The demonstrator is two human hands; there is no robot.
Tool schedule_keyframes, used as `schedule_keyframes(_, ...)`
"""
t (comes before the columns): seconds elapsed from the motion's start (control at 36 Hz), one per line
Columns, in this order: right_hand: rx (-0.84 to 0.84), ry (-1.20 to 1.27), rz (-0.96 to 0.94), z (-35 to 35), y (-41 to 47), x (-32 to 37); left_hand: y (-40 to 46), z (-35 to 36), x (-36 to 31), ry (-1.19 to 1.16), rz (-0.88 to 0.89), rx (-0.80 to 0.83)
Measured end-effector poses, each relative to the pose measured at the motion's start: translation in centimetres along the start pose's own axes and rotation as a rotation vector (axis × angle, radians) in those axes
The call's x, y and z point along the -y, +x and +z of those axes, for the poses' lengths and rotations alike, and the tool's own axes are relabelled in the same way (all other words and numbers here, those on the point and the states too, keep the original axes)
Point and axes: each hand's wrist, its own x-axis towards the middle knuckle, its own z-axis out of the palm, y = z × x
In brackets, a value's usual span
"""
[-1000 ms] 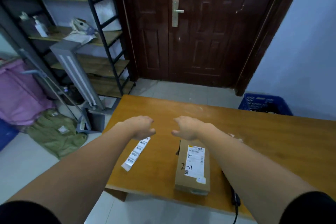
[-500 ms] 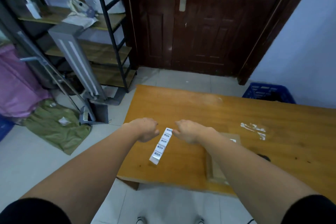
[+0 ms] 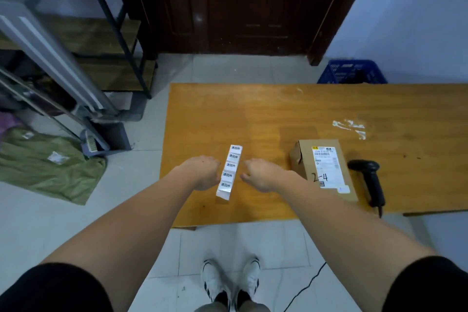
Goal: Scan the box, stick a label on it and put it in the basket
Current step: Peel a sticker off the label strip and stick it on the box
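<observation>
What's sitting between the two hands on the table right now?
In the head view, the strip of labels lies on the table between the left hand and right hand.

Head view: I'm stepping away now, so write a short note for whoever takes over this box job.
Left hand: loosely curled, holding nothing.
Right hand: the same.
Label strip lies flat on the table between the hands.
Box lies to its right, shipping label up, marked 2-4.
Scanner lies just right of the box.
Blue basket stands on the floor beyond the table.
Done: nothing visibly.
Left: scan, stick a label, put the box in the basket.
</observation>
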Motion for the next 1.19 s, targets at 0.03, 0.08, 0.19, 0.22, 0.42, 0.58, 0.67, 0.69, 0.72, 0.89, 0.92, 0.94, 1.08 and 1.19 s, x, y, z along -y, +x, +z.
schedule_keyframes(0.03,-0.001,0.002,0.010,0.4,0.3,0.0,0.4,0.5,-0.1,0.001,0.004,-0.001)
schedule_keyframes(0.08,0.000,0.006,0.023,1.2,0.9,-0.1,1.2,1.4,-0.2,0.008,0.011,-0.001)
schedule_keyframes(0.19,0.013,0.019,0.017,3.2,2.5,0.0,2.9,3.7,-0.1,0.007,0.047,-0.013)
schedule_keyframes(0.22,0.009,0.026,0.012,3.8,2.9,0.1,3.3,4.2,0.0,0.003,0.062,-0.022)
schedule_keyframes(0.42,-0.042,0.011,-0.036,8.0,5.5,0.9,5.5,7.8,0.6,0.070,0.188,-0.134)
schedule_keyframes(0.58,-0.054,0.020,0.026,9.5,6.8,1.3,6.3,9.8,1.2,0.065,0.198,-0.260)
schedule_keyframes(0.67,-0.081,-0.013,0.018,9.8,7.0,1.4,6.4,10.0,1.3,0.032,0.205,-0.286)
schedule_keyframes(0.69,-0.099,-0.024,0.005,9.9,7.0,1.4,6.4,10.0,1.4,0.024,0.205,-0.292)
schedule_keyframes(0.72,-0.119,-0.029,-0.008,10.0,6.9,1.4,6.4,10.0,1.4,0.020,0.204,-0.293)
schedule_keyframes(0.89,-0.218,-0.011,-0.021,9.1,5.8,1.3,6.3,9.9,1.2,0.037,0.186,-0.298)
schedule_keyframes(0.92,-0.232,-0.002,-0.014,8.7,5.4,1.3,6.2,9.8,1.1,0.037,0.181,-0.299)
schedule_keyframes(0.94,-0.243,0.008,-0.005,8.3,5.0,1.2,6.1,9.7,1.0,0.038,0.175,-0.293)
schedule_keyframes(1.08,-0.335,0.058,0.027,5.7,2.2,-0.1,5.3,7.4,0.2,-0.065,0.108,-0.251)
schedule_keyframes(1.19,-0.446,0.093,0.075,3.1,0.2,-1.5,3.9,3.4,-1.1,-0.337,-0.021,-0.300)
